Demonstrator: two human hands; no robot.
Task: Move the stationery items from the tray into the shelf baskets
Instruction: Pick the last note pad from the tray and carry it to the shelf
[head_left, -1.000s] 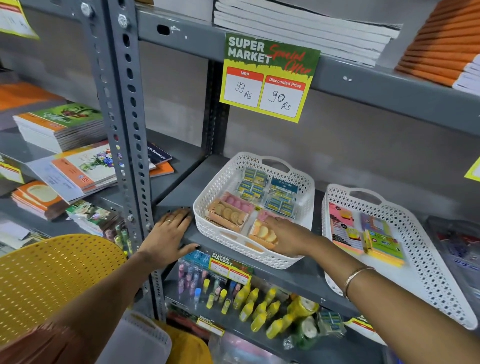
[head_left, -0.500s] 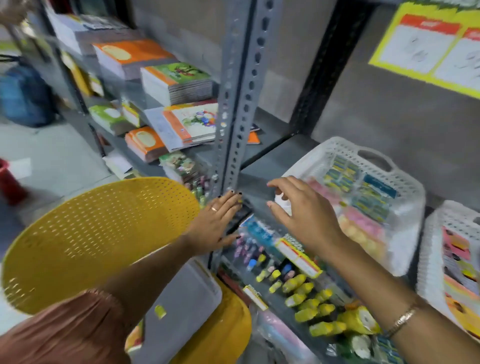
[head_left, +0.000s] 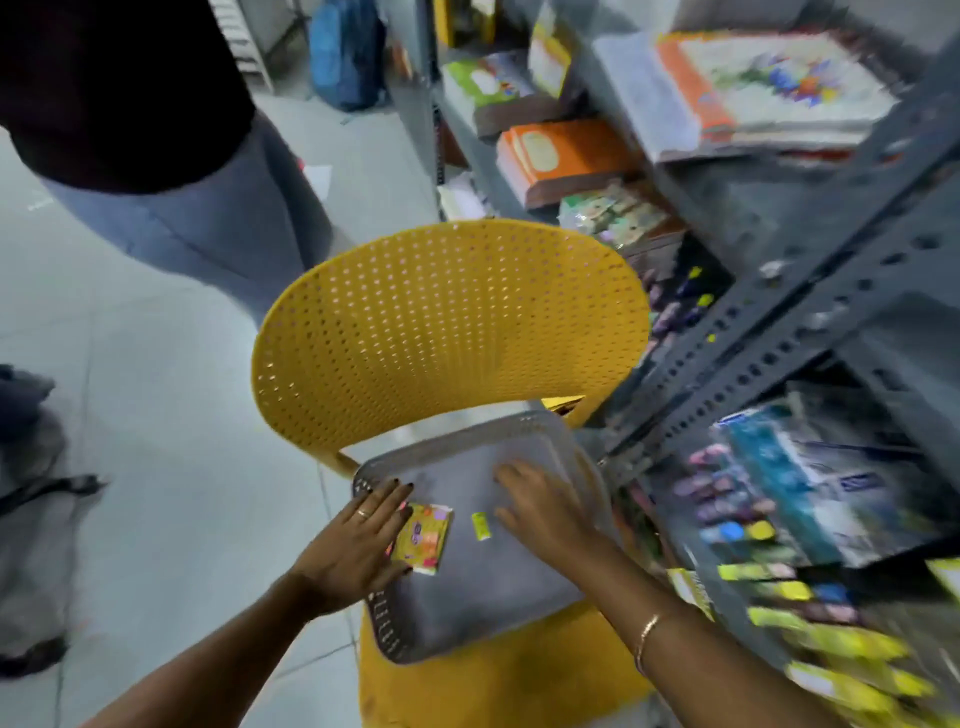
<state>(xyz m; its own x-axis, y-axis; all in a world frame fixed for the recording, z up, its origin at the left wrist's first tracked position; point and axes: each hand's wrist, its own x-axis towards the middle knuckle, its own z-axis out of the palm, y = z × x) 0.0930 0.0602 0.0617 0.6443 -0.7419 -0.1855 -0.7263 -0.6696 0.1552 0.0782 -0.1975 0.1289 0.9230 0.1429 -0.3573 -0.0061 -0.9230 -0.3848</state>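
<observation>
So the tray (head_left: 483, 597) sits on a yellow chair (head_left: 452, 332), shelf (head_left: 810, 322) crowding frame right. Left hand (head_left: 358, 545) lies flat, fingers open, touching a sticker pack (head_left: 423, 538). Right hand (head_left: 545, 514) hovers spread, empty.

The tray (head_left: 483, 597) floor is mostly bare at centre frame, open from above. A yellow packet (head_left: 422, 538) and a small green item (head_left: 481, 526) lie toward its left. The chair back (head_left: 447, 327) rises close behind the tray, blocking the upper side. The shelf post (head_left: 810, 332) and crowded shelves wall off the right. Floor at left lies open; a standing person (head_left: 156, 156) fills the upper left.
</observation>
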